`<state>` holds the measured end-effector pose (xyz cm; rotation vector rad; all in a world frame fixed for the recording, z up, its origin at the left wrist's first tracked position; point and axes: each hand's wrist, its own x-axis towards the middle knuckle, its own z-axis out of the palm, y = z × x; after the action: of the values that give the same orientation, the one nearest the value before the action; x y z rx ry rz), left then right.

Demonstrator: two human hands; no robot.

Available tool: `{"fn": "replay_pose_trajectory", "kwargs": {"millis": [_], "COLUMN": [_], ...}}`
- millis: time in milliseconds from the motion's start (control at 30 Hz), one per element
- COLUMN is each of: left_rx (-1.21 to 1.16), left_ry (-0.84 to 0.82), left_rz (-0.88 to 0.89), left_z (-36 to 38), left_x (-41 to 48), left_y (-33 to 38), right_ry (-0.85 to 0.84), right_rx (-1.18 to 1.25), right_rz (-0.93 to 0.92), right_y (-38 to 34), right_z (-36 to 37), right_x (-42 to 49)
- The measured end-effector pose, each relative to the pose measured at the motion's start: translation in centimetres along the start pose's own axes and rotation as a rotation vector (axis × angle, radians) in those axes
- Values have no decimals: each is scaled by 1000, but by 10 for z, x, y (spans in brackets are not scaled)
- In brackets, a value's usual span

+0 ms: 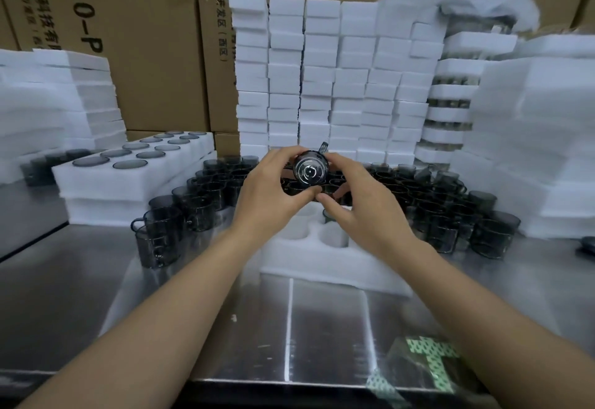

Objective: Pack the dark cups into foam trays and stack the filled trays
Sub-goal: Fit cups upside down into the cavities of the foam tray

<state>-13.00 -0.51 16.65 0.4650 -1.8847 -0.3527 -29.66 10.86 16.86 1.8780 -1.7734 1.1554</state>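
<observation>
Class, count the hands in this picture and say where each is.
2. The left hand grips the dark cup from its left; the right hand holds its right side, above the foam tray. None appear hidden.

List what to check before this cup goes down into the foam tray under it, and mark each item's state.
1. Grip: left hand and right hand both hold the dark cup: ok.
2. Cup attitude: on its side, base toward the camera, handle up; not turned for a pocket: not ok.
3. Free pocket: the two nearest pockets of the foam tray are empty: ok.
4. Far pockets: hidden behind the hands: cannot tell.
5. Tray seating: flat on the metal table: ok.
6. Loose cups stand beside the tray, outside the nearest pockets: ok.
</observation>
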Motion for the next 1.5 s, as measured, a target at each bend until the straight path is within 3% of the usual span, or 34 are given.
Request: {"fn": "replay_pose_trajectory", "kwargs": {"millis": [500,767,1033,1167,1333,1500], "left_rx": [122,-83,-274,-462,-460,-478], "left_ry": [-35,-25,-91,-202,-344,-332], "left_rz": [-12,-93,-272,-458,-556,-574], "left_z": [4,9,11,7,6,12], "left_x": [-8,-5,-4,2,9,11], "left_y": [7,-5,0,7,8,5], "right_ry": [-28,38,45,9,-11,2], "right_rx": [-88,-18,99,86,89,166], "right_rz": [30,42,50,53,54,106], "right_y": [-1,8,26,27,16,23], "right_z": [-2,7,7,5,9,1], "right_x": [0,1,-4,-2,4,29]}}
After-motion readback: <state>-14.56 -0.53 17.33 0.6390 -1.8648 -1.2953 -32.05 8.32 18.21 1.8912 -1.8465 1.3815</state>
